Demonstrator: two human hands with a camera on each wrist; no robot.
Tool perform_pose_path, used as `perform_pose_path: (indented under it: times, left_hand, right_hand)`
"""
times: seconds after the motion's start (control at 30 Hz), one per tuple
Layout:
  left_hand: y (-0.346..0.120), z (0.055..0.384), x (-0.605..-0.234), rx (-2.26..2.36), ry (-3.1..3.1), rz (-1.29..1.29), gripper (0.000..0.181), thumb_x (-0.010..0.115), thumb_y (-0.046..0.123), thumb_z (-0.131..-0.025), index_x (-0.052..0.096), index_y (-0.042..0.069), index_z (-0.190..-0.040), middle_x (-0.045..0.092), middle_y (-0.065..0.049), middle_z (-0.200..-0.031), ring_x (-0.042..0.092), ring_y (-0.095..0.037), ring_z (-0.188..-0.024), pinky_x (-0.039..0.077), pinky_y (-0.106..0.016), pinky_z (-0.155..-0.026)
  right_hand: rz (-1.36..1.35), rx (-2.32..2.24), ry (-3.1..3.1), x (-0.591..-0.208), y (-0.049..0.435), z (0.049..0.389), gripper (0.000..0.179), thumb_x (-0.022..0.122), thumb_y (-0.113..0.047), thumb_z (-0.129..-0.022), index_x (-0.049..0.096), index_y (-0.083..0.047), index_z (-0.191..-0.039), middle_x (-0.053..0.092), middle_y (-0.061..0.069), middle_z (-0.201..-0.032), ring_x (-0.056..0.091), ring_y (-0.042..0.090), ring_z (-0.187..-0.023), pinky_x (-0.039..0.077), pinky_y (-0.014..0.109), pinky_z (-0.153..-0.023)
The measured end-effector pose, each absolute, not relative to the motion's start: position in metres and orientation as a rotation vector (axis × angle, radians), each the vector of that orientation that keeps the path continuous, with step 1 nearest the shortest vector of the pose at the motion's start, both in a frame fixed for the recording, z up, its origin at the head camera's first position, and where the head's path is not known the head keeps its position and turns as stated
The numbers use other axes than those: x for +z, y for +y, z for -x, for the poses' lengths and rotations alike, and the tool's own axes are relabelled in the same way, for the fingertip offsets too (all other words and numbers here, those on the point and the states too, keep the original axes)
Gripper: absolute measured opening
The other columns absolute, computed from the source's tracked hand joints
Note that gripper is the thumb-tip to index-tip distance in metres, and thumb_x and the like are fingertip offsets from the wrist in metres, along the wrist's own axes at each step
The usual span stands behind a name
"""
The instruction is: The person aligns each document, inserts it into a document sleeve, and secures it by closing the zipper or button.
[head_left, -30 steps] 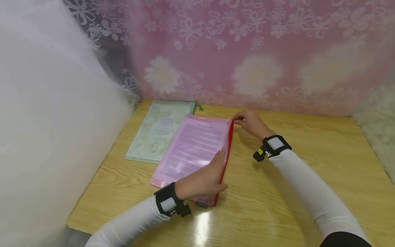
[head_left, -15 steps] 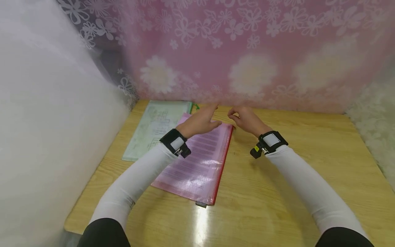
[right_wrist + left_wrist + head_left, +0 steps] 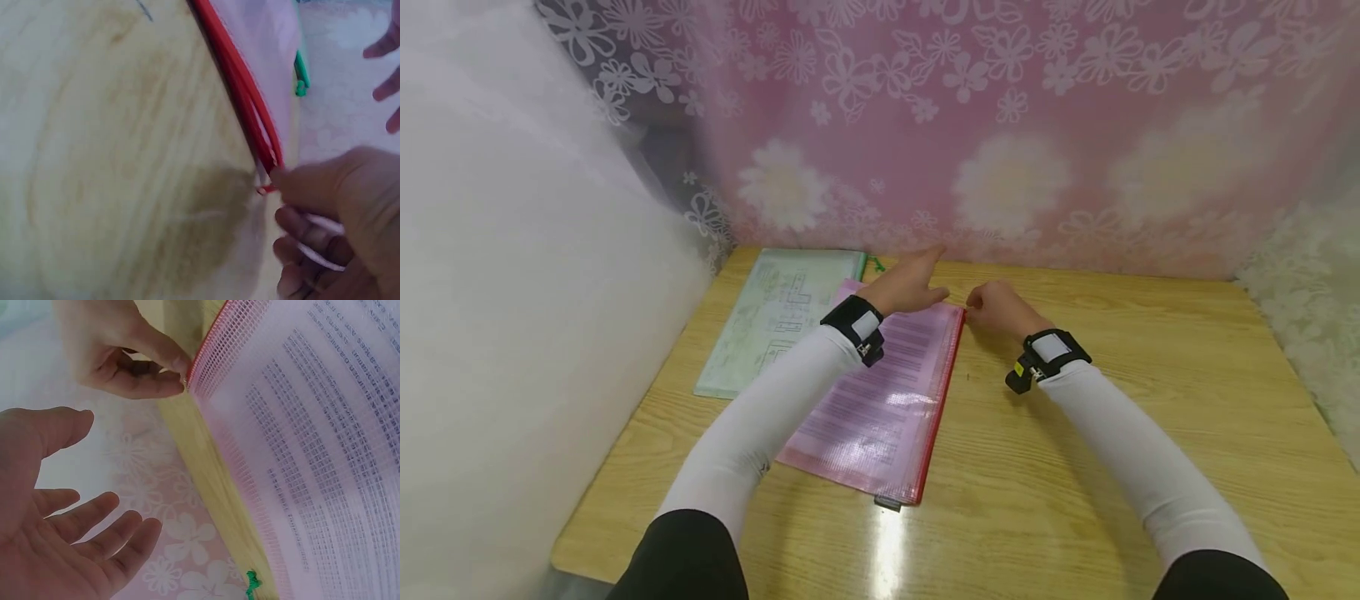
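Observation:
A pink mesh zip pouch (image 3: 868,425) with a printed sheet showing through lies on the table, its red zipper edge (image 3: 942,400) facing right. At its far right corner my right hand (image 3: 1003,310) pinches the end of the red edge between thumb and index finger; a short red end (image 3: 265,189) sticks out there in the right wrist view. Close to that edge's end, the red strips stand slightly apart. My left hand (image 3: 906,283) hovers over the pouch's far edge, fingers spread and holding nothing, as the left wrist view also shows.
A pale green pouch (image 3: 748,333) with line drawings lies partly under the pink one, with a green cord (image 3: 877,264) at its far corner. A small grey tab (image 3: 887,502) sticks out at the pink pouch's near end. A flowered curtain (image 3: 910,167) hangs behind the wooden table (image 3: 1112,375).
My left hand has moved from the near part of the red edge to the pouch's far edge. My right hand came off the corner and now pinches it again; the pouch has settled flatter.

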State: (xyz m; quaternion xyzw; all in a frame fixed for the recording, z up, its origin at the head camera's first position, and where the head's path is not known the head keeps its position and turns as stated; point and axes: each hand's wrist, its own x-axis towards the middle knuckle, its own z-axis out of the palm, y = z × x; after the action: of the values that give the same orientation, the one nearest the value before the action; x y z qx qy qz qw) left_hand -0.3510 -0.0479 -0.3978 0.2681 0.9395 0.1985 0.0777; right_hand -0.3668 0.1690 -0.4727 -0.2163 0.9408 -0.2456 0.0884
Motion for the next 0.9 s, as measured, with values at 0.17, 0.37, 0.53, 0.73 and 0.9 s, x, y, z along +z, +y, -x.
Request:
perform_pose_path:
  times: [0.17,0.37,0.53,0.73,0.9]
  left_hand:
    - [-0.043,0.357,-0.406,0.615,2.797,-0.82,0.081,0.064,0.029,-0.102,0.017,0.005,-0.164,0.029,-0.015,-0.168,0.035,-0.028,-0.153,0.034,-0.038,-0.123]
    - [-0.042,0.363,-0.414,0.653,2.741,-0.866,0.072,0.063,0.026,-0.102,0.028,0.002,-0.161,0.039,-0.018,-0.162,0.044,-0.031,-0.147,0.041,-0.04,-0.117]
    - [-0.042,0.371,-0.423,0.687,2.657,-0.956,0.059,0.063,0.021,-0.102,0.044,-0.001,-0.153,0.05,-0.019,-0.154,0.051,-0.033,-0.14,0.046,-0.041,-0.112]
    - [-0.041,0.379,-0.433,0.74,2.638,-1.06,0.026,0.062,0.011,-0.102,0.073,0.001,-0.123,0.075,-0.013,-0.118,0.069,-0.023,-0.103,0.054,-0.031,-0.09]
    - [-0.046,0.385,-0.436,0.859,2.664,-1.005,0.018,0.068,0.013,-0.1,0.079,0.004,-0.111,0.078,-0.009,-0.105,0.069,-0.014,-0.09,0.053,-0.025,-0.081]
  right_hand:
    - [0.632,-0.725,2.817,-0.481,0.168,0.364,0.016,0.067,-0.009,-0.097,0.075,0.004,-0.101,0.074,0.017,-0.096,0.065,0.026,-0.085,0.055,0.042,-0.078]
    - [0.681,-0.832,2.858,-0.479,0.165,0.363,0.014,0.065,-0.005,-0.097,0.075,0.004,-0.101,0.074,0.018,-0.099,0.068,0.028,-0.09,0.057,0.046,-0.081]
    - [0.769,-0.904,2.879,-0.469,0.16,0.362,0.013,0.065,-0.005,-0.098,0.074,0.003,-0.103,0.075,0.018,-0.099,0.07,0.03,-0.092,0.058,0.046,-0.082]
    - [0.849,-0.983,2.904,-0.459,0.156,0.36,0.013,0.066,-0.007,-0.099,0.076,0.0,-0.104,0.076,0.017,-0.103,0.07,0.031,-0.097,0.057,0.047,-0.085]
    - [0.918,-0.978,2.973,-0.455,0.152,0.357,0.013,0.067,-0.008,-0.098,0.077,0.0,-0.101,0.076,0.016,-0.102,0.067,0.031,-0.097,0.055,0.047,-0.086]
